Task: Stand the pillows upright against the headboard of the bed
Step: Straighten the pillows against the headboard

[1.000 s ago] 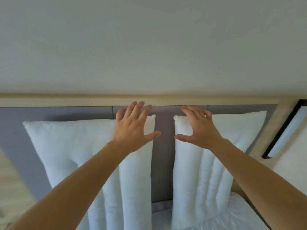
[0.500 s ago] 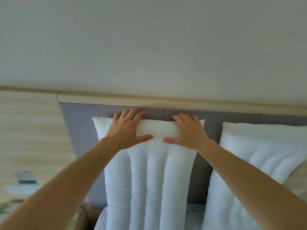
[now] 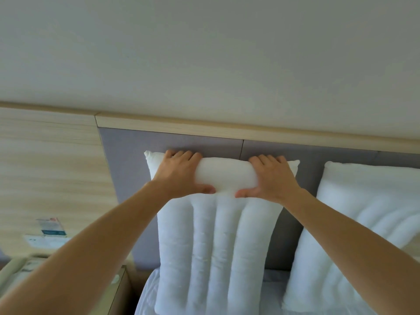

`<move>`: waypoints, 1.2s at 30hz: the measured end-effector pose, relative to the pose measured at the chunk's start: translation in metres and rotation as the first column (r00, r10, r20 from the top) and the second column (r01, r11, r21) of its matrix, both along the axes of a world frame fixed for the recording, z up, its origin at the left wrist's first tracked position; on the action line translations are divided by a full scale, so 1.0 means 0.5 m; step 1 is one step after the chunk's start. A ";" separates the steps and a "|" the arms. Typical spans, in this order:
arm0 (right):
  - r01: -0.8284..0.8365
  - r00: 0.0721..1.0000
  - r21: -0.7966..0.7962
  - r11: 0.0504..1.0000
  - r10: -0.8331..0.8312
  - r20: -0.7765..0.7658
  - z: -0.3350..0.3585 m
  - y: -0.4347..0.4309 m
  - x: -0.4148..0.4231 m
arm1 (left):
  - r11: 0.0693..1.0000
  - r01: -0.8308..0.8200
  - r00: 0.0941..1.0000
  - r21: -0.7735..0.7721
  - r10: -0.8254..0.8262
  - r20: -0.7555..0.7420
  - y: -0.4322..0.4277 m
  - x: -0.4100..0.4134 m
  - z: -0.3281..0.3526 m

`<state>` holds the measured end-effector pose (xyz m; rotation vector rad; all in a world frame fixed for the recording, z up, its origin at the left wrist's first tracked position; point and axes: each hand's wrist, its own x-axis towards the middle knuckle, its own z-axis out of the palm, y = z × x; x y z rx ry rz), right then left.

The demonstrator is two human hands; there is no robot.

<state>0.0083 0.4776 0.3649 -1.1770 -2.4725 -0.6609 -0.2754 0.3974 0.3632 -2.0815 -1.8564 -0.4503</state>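
Note:
A white ribbed left pillow [image 3: 216,251] stands upright against the grey padded headboard [image 3: 127,169]. My left hand [image 3: 181,173] grips its top edge near the left corner, fingers over the back and thumb in front. My right hand [image 3: 272,178] grips the same top edge near the right corner in the same way. A second white pillow, the right pillow [image 3: 354,235], leans upright against the headboard at the right, and neither hand touches it.
A pale wooden rail [image 3: 227,128] caps the headboard below the white wall. A wood-grain panel [image 3: 45,167] stands at the left, with a bedside table [image 3: 118,289] and blurred small items [image 3: 52,228] below it. White bedsheet [image 3: 147,298] lies under the pillows.
The view swung left from between the two pillows. Both hands went from hovering open to gripping the left pillow's top edge, then spread farther apart toward its corners.

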 end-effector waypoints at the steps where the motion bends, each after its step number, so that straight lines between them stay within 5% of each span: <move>1: -0.004 1.000 0.020 1.000 0.004 0.000 -0.005 -0.002 -0.001 | 1.000 0.007 1.000 0.019 -0.007 0.005 -0.001 0.000 -0.006; 8: -0.096 0.988 0.113 0.989 0.108 -0.110 -0.011 -0.016 0.025 | 0.976 0.101 0.995 0.194 -0.101 -0.010 -0.008 0.028 -0.010; 17: -0.139 0.957 0.192 0.972 0.181 -0.224 0.033 -0.018 0.079 | 0.964 0.155 0.988 0.215 -0.148 -0.051 -0.003 0.081 0.054; 29: -0.110 0.980 0.081 0.991 0.122 -0.159 0.027 0.039 0.108 | 0.982 0.068 0.995 0.176 -0.079 0.057 0.048 0.113 0.024; 36: -0.044 0.994 0.057 0.997 0.049 -0.097 0.035 0.016 0.119 | 0.988 0.047 0.999 0.149 -0.047 0.000 0.042 0.113 0.029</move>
